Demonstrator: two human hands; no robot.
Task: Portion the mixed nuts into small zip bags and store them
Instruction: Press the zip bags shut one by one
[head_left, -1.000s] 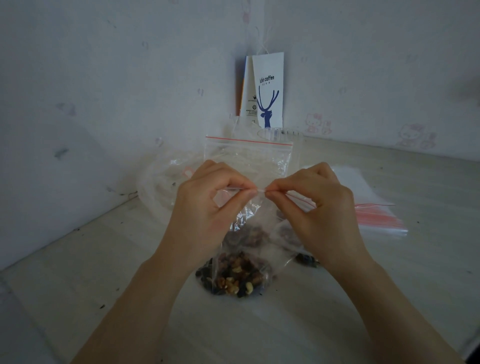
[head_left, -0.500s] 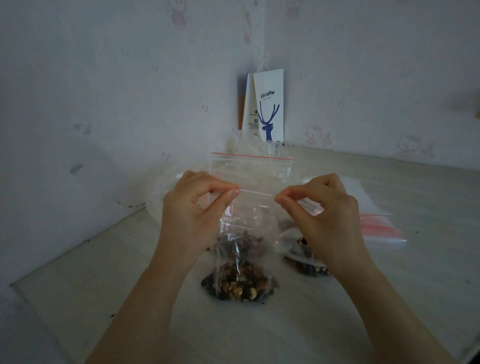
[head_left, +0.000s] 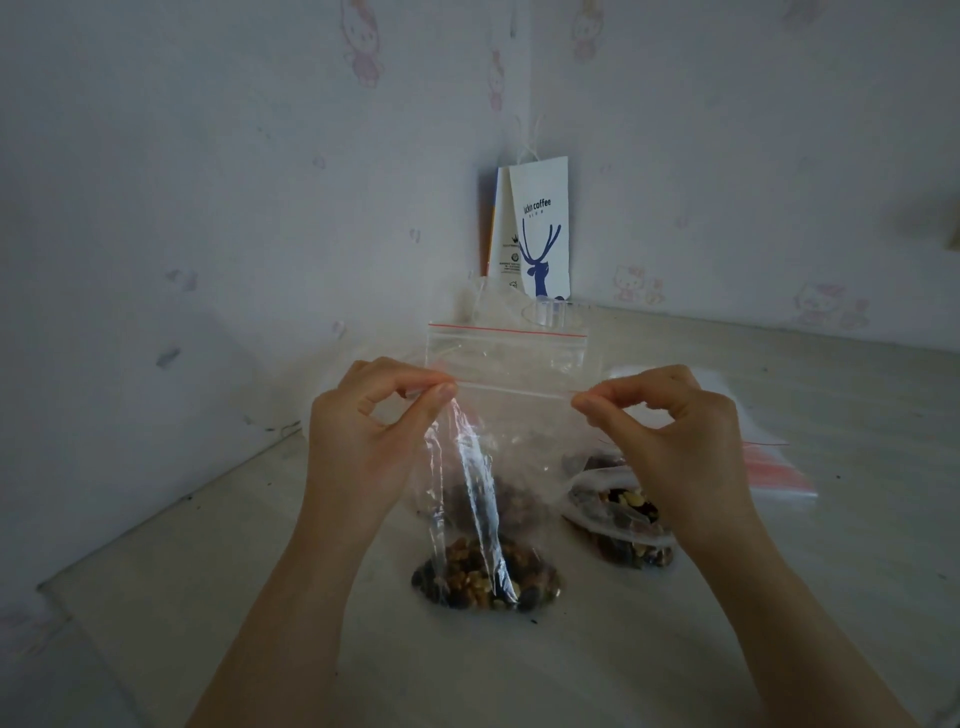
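Note:
A small clear zip bag (head_left: 506, 415) with a red top line stands upright in the middle of the table, mixed nuts (head_left: 485, 577) piled in its bottom. My left hand (head_left: 371, 441) pinches the left end of its zip strip between thumb and forefinger. My right hand (head_left: 670, 436) pinches the right end of the same strip. Another filled nut bag (head_left: 618, 514) lies on the table behind my right hand, partly hidden by it. A larger clear bag of nuts sits behind the held bag, seen only through the plastic.
A stack of flat zip bags (head_left: 774, 467) with red strips lies to the right. A white paper coffee bag (head_left: 537, 234) leans in the wall corner, a clear plastic cup (head_left: 545, 314) in front of it. Walls close in at left and back.
Both hands have slid apart along the zip strip, from meeting at its middle out to its two ends. The bag now hangs stretched flat between them.

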